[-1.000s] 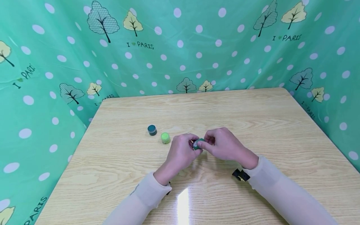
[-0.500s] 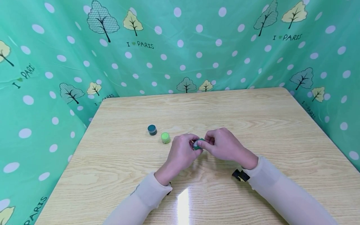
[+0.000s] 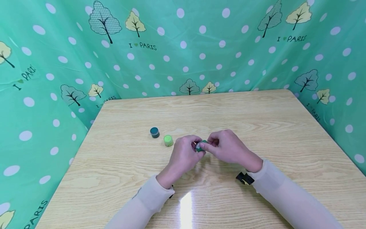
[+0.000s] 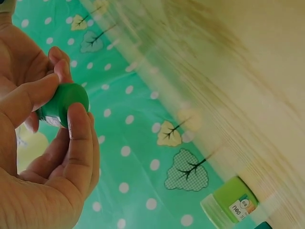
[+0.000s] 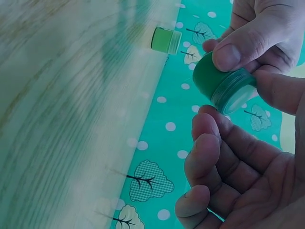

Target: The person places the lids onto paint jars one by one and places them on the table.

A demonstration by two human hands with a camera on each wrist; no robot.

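Note:
Above the middle of the table, both hands hold one small green paint jar point(image 3: 201, 146). My left hand point(image 3: 183, 153) grips it from the left, fingers and thumb curled round its body. From the other side my right hand point(image 3: 228, 147) pinches it between thumb and fingertips. The left wrist view shows the smooth green end of the jar point(image 4: 74, 95) and part of a white label. In the right wrist view the jar point(image 5: 209, 78) is tilted, its clearer rimmed end facing the right hand. Fingers cover much of it.
A light green jar point(image 3: 168, 141) stands on the wooden table point(image 3: 243, 114) left of the hands. Beyond it is a dark teal jar point(image 3: 154, 132). A green dotted curtain point(image 3: 183, 66) hangs behind and beside the table.
The held jar has turned slightly and its label shows less. Both hands keep nearly the same place, and the two standing jars have not moved.

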